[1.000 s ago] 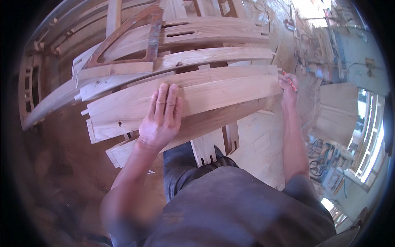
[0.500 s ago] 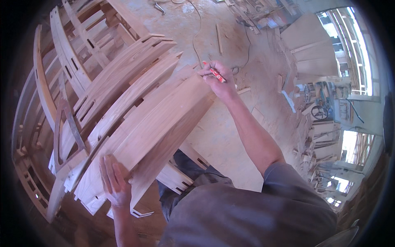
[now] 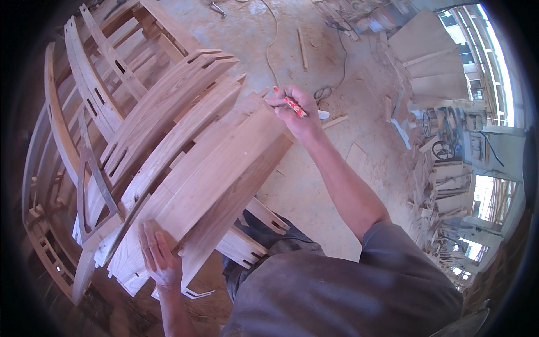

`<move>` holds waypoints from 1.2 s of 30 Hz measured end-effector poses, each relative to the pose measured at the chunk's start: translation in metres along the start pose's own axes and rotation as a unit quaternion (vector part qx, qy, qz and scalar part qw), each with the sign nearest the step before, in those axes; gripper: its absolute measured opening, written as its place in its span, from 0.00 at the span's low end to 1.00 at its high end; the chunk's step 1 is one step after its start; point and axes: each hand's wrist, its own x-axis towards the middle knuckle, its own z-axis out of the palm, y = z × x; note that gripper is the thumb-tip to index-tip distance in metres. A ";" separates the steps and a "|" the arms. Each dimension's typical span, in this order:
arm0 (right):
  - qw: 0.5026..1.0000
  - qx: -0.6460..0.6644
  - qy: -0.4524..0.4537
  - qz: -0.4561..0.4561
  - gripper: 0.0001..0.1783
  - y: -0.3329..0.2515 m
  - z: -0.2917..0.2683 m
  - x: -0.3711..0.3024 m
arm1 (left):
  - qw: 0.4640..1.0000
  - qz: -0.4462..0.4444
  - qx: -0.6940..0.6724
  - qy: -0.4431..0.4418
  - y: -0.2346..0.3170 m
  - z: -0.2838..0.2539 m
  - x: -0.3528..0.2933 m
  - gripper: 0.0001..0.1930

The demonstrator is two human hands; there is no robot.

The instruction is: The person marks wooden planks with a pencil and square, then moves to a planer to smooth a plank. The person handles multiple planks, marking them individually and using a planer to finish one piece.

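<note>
My left hand (image 3: pixel 160 255) lies flat on the near end of a wide, pale wooden board (image 3: pixel 224 157), its fingers stretched out. At the board's far end, my right hand (image 3: pixel 297 115) is closed around a slim red-and-white pencil (image 3: pixel 295 106), with the fingers at the board's edge. The pencil's red end pokes out above the fingers; whether its other end touches anything I cannot tell. Left of the board, several curved wooden pieces (image 3: pixel 163 121) lie side by side, some with slots cut in them. A dark triangular set square (image 3: pixel 100 191) rests across them near my left hand.
Further left stand curved wooden frame parts (image 3: pixel 92 90). A cord (image 3: pixel 274 50), a thin stick (image 3: pixel 302 49) and a metal tool (image 3: pixel 218 9) lie on the dusty floor. Wood scraps and a handwheel (image 3: pixel 443 150) line the right side by the windows.
The whole view has shifted slightly. My right hand stays at the board's far end with the pencil, its fingers a little more curled. My left hand keeps its place on the board.
</note>
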 end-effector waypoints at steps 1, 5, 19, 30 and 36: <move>1.000 -0.002 0.001 0.000 0.08 -0.001 0.001 0.000 | 1.000 0.000 0.000 0.000 0.000 0.000 0.000 0.14; 1.000 0.002 0.003 -0.018 0.09 0.003 0.001 -0.005 | 1.000 0.006 0.002 0.001 0.000 -0.001 0.001 0.15; 0.999 0.047 0.008 0.025 0.11 0.005 0.002 -0.008 | 1.000 0.007 -0.013 -0.007 -0.001 -0.001 0.001 0.16; 1.000 -0.005 -0.004 0.019 0.12 0.006 -0.001 -0.011 | 1.000 0.012 -0.004 -0.006 0.000 0.001 0.000 0.17; 0.998 0.063 0.000 0.015 0.13 0.004 -0.003 -0.010 | 1.000 0.012 -0.002 0.002 0.000 0.004 -0.001 0.18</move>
